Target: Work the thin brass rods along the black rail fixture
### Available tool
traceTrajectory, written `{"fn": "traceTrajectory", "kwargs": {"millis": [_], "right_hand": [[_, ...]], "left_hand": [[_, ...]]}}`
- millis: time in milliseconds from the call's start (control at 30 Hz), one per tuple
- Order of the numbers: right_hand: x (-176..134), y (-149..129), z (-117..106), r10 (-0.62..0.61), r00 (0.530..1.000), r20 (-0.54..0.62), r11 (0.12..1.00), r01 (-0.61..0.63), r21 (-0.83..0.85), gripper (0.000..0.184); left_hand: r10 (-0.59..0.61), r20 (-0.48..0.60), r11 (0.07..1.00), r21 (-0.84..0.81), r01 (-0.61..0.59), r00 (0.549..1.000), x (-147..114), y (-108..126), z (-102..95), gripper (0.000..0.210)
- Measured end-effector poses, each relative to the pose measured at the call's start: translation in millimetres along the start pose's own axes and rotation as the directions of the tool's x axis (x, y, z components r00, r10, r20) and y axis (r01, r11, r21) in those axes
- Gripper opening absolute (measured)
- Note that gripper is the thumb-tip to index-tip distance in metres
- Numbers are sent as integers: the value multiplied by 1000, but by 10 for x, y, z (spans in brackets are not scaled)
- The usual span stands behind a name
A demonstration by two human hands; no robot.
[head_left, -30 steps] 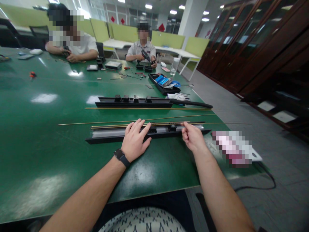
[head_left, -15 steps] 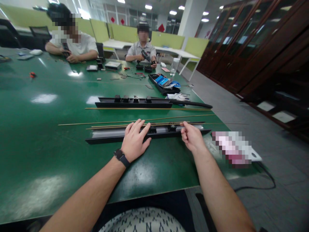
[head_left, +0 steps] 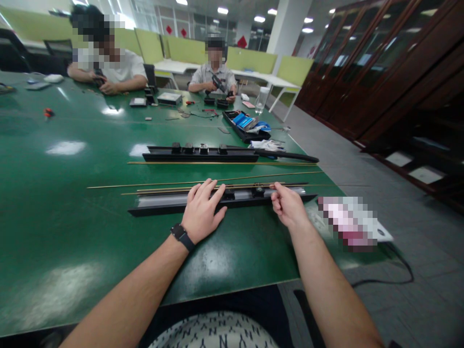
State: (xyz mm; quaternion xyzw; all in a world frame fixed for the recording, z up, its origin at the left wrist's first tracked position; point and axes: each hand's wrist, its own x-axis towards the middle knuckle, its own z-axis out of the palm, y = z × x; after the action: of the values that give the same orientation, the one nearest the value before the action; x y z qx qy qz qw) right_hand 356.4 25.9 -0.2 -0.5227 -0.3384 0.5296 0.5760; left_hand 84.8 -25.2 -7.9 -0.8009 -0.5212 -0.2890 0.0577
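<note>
The near black rail [head_left: 217, 200] is lying lengthwise across the green bench [head_left: 72, 203], close to its front edge. It is being pressed down by the left hand [head_left: 203, 210], which is spread flat with the fingers open over the middle of the rail; nothing is being gripped by it. A dark watch [head_left: 180, 234] is being worn on the left wrist.

A thin brass rod [head_left: 203, 189] is lying along the far edge of the rail and is being pinched at its right part by the right hand [head_left: 288, 205], between thumb and closed fingertips. The left end of the rod is sticking out past the left end of the rail.

Two more brass rods [head_left: 217, 163] are lying parallel farther away, and behind them a second black rail [head_left: 199, 153] with small blocks on top is resting. A black tray [head_left: 244, 124] with blue items is standing further back. Two other persons [head_left: 213, 72] are sitting at the far side of the bench with tools in their hands.

On the cloth at the bottom edge, a repeated letter pattern is being seen, but it cannot be read surely. No other writing is legible.
</note>
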Motion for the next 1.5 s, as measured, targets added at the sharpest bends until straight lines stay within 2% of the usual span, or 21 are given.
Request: {"fn": "traceTrajectory", "kwargs": {"millis": [767,1067,1167,1333,1500], "right_hand": [[32,43,-37,-13,1000,-4,1000,13,15,29],[54,12,-43,-30,994,-105,998,36,52,24],[29,2,-22,-15,996,-83,999,18,40,25],[11,32,-2,-7,1000,22,1000,7,11,30],[29,28,-14,-16,1000,-13,999,16,33,30]], "left_hand": [[6,12,1000,17,-6,1000,6,9,-11,54],[8,16,1000,20,-8,1000,7,6,-14,53],[8,15,1000,18,-8,1000,5,2,-9,53],[7,6,1000,9,-7,1000,4,3,-3,54],[7,12,1000,6,-8,1000,5,9,-5,54]]}}
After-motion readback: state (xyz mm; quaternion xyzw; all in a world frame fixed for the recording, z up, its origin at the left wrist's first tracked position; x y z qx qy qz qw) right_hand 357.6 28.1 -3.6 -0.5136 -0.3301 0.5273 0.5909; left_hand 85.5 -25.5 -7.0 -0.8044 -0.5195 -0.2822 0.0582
